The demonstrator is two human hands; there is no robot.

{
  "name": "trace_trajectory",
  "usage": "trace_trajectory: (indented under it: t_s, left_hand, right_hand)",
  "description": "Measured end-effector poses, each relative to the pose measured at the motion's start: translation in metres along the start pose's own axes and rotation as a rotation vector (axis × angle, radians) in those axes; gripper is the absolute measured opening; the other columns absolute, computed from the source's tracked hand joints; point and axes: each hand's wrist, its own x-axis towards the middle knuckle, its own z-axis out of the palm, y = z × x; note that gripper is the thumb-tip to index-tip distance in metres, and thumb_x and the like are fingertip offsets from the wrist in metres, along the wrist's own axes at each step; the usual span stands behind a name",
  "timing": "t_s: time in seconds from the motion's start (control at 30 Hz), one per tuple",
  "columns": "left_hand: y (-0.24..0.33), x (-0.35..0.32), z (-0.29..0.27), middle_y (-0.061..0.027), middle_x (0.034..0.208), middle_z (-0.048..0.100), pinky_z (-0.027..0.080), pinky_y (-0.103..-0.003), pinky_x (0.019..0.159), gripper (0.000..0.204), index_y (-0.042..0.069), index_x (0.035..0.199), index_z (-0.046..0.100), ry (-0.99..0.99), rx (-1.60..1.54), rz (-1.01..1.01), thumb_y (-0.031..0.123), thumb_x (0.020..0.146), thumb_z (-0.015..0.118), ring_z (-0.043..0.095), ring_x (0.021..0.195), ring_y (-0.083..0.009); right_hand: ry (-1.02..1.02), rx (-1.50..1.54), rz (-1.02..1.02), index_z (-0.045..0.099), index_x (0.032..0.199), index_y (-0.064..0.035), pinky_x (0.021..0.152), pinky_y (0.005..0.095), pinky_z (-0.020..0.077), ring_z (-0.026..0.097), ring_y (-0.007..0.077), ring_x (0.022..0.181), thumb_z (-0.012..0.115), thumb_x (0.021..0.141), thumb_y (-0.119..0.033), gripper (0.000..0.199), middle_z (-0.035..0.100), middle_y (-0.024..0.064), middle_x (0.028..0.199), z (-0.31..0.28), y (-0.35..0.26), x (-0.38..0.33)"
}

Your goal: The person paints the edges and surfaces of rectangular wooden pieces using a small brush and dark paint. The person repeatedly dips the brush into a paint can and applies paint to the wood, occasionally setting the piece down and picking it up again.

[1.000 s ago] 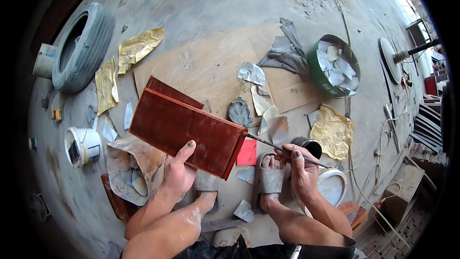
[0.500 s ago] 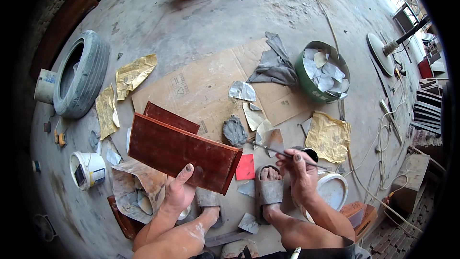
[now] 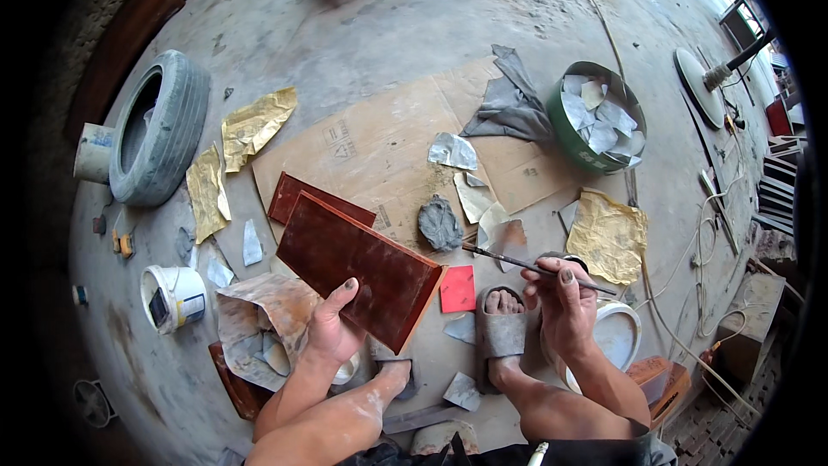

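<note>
In the head view, the left hand [image 3: 335,332] is gripping the red-brown wooden box [image 3: 358,272] at its lower edge, its thumb pressing on the broad front board. The box is slanting down to the right, above the cardboard sheet [image 3: 388,134] and the floor [image 3: 414,26]. The right hand [image 3: 569,306] is pinching a thin dark brush [image 3: 509,260] between thumb and fingers, and the tip is pointing left toward the box. A second ago that tip was meeting the box's right end; now a gap is showing between them. The box is also slanting more steeply, and its rear board is sticking out farther at the left. A red square [image 3: 458,289] is lying near the sandaled right foot [image 3: 502,302].
</note>
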Motion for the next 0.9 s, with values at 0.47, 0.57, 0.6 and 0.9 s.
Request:
trace_trajectory:
  t_s: [0.47,0.57,0.6,0.9]
  left_hand:
    - [-0.003,-0.001,0.005,-0.0091,0.129,0.066,0.044,-0.041,0.11,0.046,0.004,0.135,0.057,-0.007,0.024,0.006,0.019,0.094,0.07,0.061,0.121,-0.0239]
    - [-0.002,0.0,0.003,-0.0088,0.13,0.066,0.045,-0.042,0.109,0.047,0.004,0.136,0.057,-0.026,0.015,0.015,0.016,0.093,0.071,0.06,0.122,-0.0242]
    - [-0.003,0.001,0.003,-0.0089,0.129,0.066,0.045,-0.042,0.109,0.047,0.004,0.136,0.057,-0.025,0.024,0.041,0.015,0.092,0.072,0.061,0.121,-0.0245]
    - [0.001,0.005,0.006,-0.0069,0.124,0.066,0.051,-0.043,0.097,0.049,0.005,0.134,0.057,-0.155,0.21,0.119,0.016,0.09,0.076,0.064,0.113,-0.0253]
  right_hand:
    - [-0.078,-0.223,-0.042,0.062,0.124,0.0026,0.076,0.0329,0.0562,0.072,0.0207,0.091,0.05,0.109,-0.023,0.032,0.073,0.02,0.111,0.006,0.0,-0.01]
    - [-0.024,-0.214,-0.091,0.059,0.129,0.0024,0.077,0.0317,0.0558,0.071,0.0192,0.091,0.049,0.11,-0.023,0.034,0.073,0.0202,0.112,0.006,0.002,-0.007]
    - [-0.009,-0.204,-0.106,0.058,0.131,0.0023,0.077,0.0313,0.0556,0.07,0.0188,0.091,0.048,0.11,-0.023,0.035,0.073,0.0203,0.113,0.006,0.003,-0.006]
    - [-0.223,-0.57,-0.185,0.058,0.122,0.0004,0.073,0.0276,0.0546,0.066,0.0138,0.088,0.042,0.111,-0.018,0.026,0.07,0.0157,0.121,0.02,-0.013,0.013]
